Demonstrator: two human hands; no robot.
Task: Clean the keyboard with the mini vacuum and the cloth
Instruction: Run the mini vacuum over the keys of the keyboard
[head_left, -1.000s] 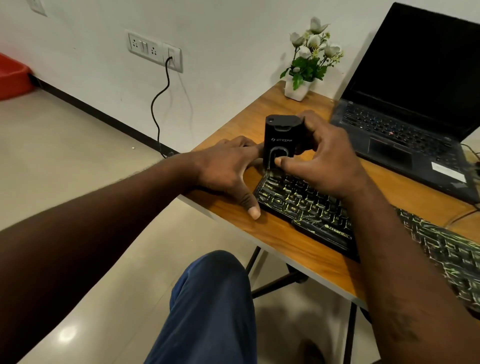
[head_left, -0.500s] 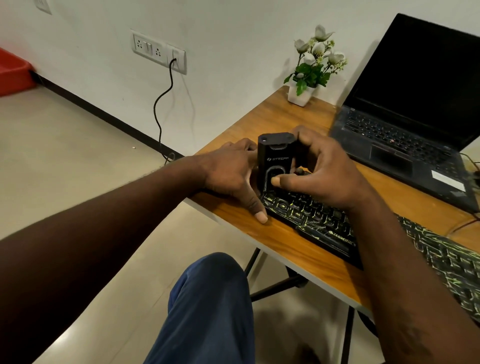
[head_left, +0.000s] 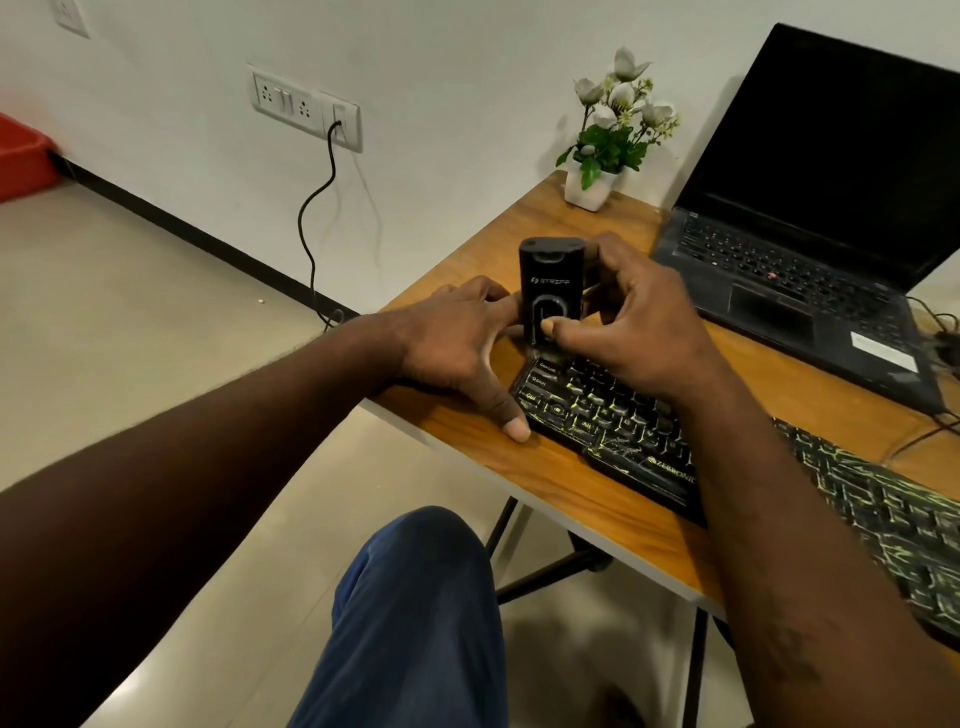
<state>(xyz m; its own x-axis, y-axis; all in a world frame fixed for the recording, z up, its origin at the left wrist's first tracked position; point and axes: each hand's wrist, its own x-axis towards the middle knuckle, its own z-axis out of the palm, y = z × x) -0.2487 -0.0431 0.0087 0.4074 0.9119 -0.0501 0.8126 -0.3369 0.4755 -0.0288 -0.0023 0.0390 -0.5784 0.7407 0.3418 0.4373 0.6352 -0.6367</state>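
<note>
A black mini vacuum (head_left: 550, 283) stands upright on the far left corner of the black keyboard (head_left: 613, 415) with green markings. My right hand (head_left: 628, 322) grips the vacuum from the right, thumb on its front face. My left hand (head_left: 457, 343) rests flat on the wooden desk (head_left: 561, 473) against the keyboard's left end, thumb at its near corner, fingers straight and partly hidden behind the vacuum. No cloth is in view.
An open black laptop (head_left: 810, 270) sits behind the keyboard to the right. A small white pot of flowers (head_left: 597, 182) stands at the desk's back corner. A black cable (head_left: 317, 223) hangs from the wall socket. My knee (head_left: 415, 613) is below the desk edge.
The vacuum has moved left along the keyboard with my right hand to its far left corner. My left hand keeps resting at the keyboard's left end.
</note>
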